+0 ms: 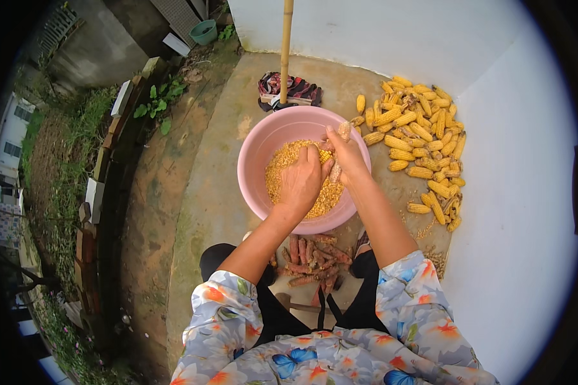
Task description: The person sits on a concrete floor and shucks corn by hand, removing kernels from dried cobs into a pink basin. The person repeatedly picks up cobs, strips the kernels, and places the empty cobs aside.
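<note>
A pink plastic basin (pixel 255 132) stands before me with loose yellow corn kernels (pixel 327 204) in it. Above the kernels, my left hand (pixel 302 182) grips a corn ear (pixel 325 156), whose yellow kernels show between the two hands. My right hand (pixel 349 156) is closed around a pale, stripped corn cob (pixel 344 130); its lower end sticks out below the fingers. The two hands meet, with cob and ear against each other. My fingers hide most of the ear.
Unshelled corn ears (pixel 416 127) are heaped by the white wall (pixel 505 168) at right. Reddish bare cobs (pixel 310 260) lie between my feet. Behind the basin, a bamboo pole (pixel 285 57) rises beside a patterned cloth (pixel 296 86). A low brick edge (pixel 101 163) runs along the left.
</note>
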{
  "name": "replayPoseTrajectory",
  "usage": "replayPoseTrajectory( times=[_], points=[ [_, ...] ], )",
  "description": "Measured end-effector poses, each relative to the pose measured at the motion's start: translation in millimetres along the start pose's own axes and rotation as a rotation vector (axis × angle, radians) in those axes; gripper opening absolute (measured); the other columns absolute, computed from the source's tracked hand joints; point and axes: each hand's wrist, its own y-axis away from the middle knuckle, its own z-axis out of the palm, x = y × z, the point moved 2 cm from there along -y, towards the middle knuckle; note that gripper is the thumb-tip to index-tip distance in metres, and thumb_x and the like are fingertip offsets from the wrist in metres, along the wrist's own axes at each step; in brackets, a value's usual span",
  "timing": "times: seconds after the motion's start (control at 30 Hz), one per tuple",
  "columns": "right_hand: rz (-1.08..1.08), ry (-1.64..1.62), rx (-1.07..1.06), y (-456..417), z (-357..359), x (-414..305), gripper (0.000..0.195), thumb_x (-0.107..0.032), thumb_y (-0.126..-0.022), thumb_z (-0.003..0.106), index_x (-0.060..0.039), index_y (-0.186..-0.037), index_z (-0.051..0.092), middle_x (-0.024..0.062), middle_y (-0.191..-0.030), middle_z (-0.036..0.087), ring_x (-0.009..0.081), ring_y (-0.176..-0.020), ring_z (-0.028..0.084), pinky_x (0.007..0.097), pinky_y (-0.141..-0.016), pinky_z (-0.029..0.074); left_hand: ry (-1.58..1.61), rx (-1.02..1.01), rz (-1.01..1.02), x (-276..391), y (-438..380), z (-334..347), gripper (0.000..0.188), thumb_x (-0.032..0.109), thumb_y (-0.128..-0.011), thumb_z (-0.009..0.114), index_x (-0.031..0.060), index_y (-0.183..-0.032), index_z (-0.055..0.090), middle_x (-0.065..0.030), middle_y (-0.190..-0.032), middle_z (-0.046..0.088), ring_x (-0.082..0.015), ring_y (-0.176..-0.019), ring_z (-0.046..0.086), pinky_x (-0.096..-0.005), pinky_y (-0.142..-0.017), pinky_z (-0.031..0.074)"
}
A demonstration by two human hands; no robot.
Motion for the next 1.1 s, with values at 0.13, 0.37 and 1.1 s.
replayPoseTrajectory(
  times=[0.13, 0.37, 1.1],
  points=[
    [-0.283, 0.220, 0.061, 1, 3, 0, 0.029, -0.026, -0.086, 0.063, 0.0024, -0.082, 0.063, 0.0064, -0.069, 0.061, 0.0152, -0.062, 0.056, 0.0304, -0.058, 0.044, 0.011, -0.036, -0.036, -1, -2, -2, 0.037, 0.037, -0.090, 0.054, 0.0003, -0.091, 0.048, -0.0197, -0.072, 0.057, -0.0361, -0.065, 0.062, -0.0442, -0.050, 0.047],
    [-0.462, 0.386, 0.028, 4, 6, -10, 0.036, -0.030, -0.087, 0.062, 0.0020, -0.071, 0.062, 0.0023, -0.061, 0.057, 0.0113, -0.055, 0.050, 0.0304, -0.053, 0.039, 0.522, -0.047, -0.301, -26, -6, 11, 0.044, 0.035, -0.093, 0.049, -0.0070, -0.101, 0.056, -0.0260, -0.075, 0.061, -0.0360, -0.069, 0.063, -0.0409, -0.062, 0.047],
    [-0.530, 0.511, 0.143, -1, -6, 0, 0.035, -0.026, -0.084, 0.061, 0.0036, -0.065, 0.061, 0.0117, -0.052, 0.057, 0.0186, -0.050, 0.056, 0.0363, -0.052, 0.042, 1.021, -0.342, -0.605, -27, -4, 10, 0.043, 0.038, -0.095, 0.045, -0.0037, -0.090, 0.057, -0.0048, -0.057, 0.048, -0.0111, -0.044, 0.045, -0.0285, -0.038, 0.035]
  ],
)
